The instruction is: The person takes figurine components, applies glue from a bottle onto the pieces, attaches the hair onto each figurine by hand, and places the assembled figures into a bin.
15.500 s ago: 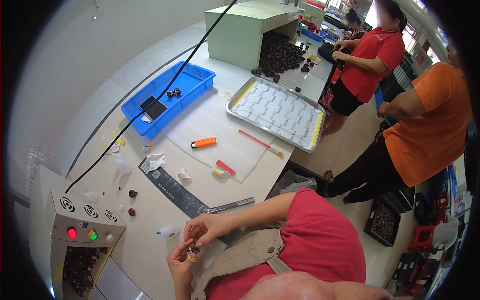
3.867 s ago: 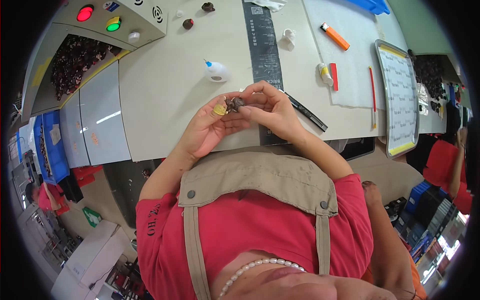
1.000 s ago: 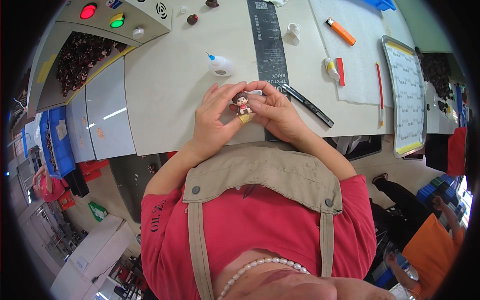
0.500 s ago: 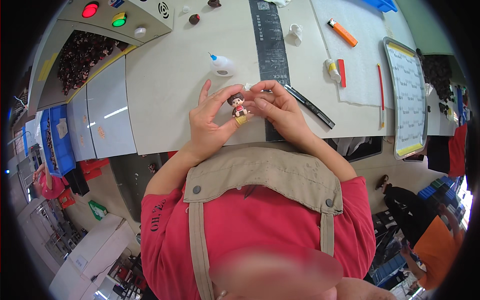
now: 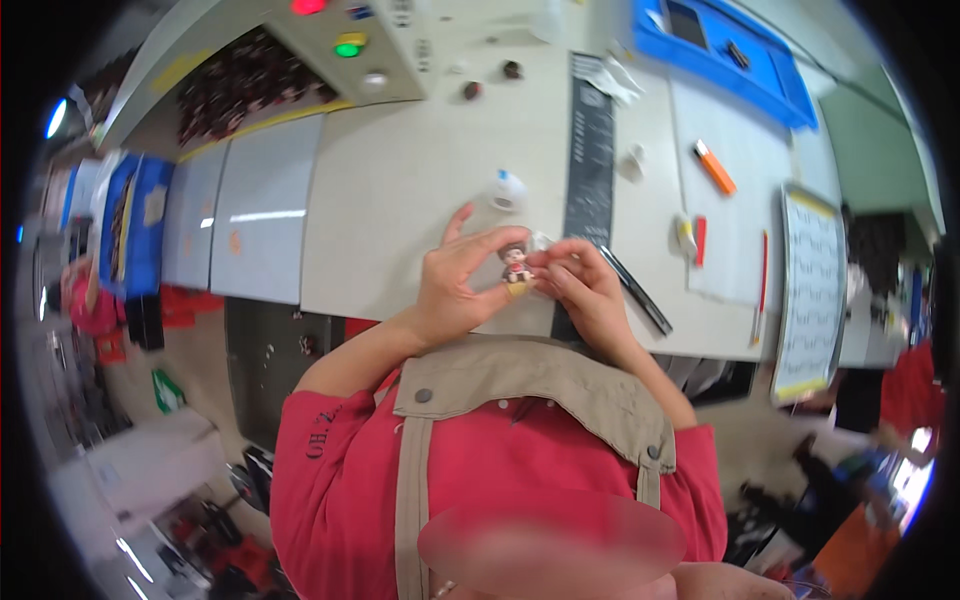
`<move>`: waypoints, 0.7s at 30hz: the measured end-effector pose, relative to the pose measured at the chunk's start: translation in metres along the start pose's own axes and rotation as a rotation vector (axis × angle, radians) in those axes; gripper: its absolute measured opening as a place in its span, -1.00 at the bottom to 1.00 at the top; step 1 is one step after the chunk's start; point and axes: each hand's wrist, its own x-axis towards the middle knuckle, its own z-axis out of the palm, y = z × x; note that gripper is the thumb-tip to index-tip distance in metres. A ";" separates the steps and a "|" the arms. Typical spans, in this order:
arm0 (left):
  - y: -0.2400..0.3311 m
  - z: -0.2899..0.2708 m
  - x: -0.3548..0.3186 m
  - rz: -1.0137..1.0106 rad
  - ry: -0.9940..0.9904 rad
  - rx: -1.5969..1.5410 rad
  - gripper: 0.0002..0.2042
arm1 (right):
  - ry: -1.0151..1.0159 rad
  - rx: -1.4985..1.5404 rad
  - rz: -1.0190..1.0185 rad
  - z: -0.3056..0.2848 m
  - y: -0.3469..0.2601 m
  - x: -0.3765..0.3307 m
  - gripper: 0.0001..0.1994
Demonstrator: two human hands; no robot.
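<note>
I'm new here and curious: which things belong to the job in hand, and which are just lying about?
Seemingly in the job:
small figurine, held by the left hand, with the right hand close beside it

Apparently just lying about, untouched:
white bottle
orange lighter
thin red stick
blue tray

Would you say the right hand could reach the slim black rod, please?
Probably yes: the slim black rod lies uncovered beside the right hand, though that hand is occupied at the small dark-haired figurine.
</note>
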 end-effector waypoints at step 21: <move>-0.236 -0.180 -0.277 -0.762 1.762 0.059 -0.69 | 0.082 0.000 -0.076 0.005 0.009 -0.003 -0.83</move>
